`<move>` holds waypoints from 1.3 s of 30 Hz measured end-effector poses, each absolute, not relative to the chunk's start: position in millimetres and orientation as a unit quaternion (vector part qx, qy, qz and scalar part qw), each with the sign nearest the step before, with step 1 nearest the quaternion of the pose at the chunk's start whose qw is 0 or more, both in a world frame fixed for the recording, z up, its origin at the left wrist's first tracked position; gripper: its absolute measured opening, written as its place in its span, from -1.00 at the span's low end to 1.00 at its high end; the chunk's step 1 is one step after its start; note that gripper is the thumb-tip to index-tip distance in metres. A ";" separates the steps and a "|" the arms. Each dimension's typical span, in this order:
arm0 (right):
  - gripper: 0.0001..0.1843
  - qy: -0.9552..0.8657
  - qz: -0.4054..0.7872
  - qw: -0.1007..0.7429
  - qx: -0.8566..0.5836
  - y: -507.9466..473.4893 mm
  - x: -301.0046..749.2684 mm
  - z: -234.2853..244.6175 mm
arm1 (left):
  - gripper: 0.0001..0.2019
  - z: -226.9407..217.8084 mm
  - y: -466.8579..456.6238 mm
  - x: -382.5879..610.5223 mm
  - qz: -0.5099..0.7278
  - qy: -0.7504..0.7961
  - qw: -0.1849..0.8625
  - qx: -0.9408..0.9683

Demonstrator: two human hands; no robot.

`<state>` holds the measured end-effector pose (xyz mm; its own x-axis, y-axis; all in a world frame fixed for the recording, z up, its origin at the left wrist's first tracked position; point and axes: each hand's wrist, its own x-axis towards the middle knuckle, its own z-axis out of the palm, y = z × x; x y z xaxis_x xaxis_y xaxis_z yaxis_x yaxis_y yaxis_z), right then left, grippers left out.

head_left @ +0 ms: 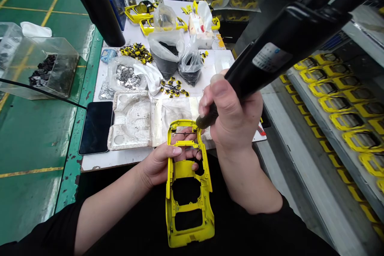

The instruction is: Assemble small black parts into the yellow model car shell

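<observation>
My left hand (163,158) grips a yellow plastic toy car body shell (187,170) near its upper end, thumb on the near side and fingers beneath. The shell is held above my lap, its inside facing up, with large openings along it. My right hand (231,116) is wrapped around a black electric screwdriver (270,48), held tilted. The driver's tip is at the shell's upper right corner; whether it touches a screw there is hidden. Behind the shell lies a worn white foam cradle (132,120) on the table.
Bags of black parts (166,58), a bag of silver pieces (129,76) and small yellow-black parts (174,87) lie on the table (99,164). Another black driver (96,4) hangs at left, above a phone (96,128). A conveyor (336,116) with yellow shells runs at right.
</observation>
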<state>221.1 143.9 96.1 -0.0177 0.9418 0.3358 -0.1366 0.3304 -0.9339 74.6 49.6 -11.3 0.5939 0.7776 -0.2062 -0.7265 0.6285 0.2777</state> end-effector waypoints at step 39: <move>-0.75 -0.632 0.372 0.457 -0.503 105.3 346.0 85.1 | -0.30 10.6 35.9 84.5 0.444 0.284 0.841 0.125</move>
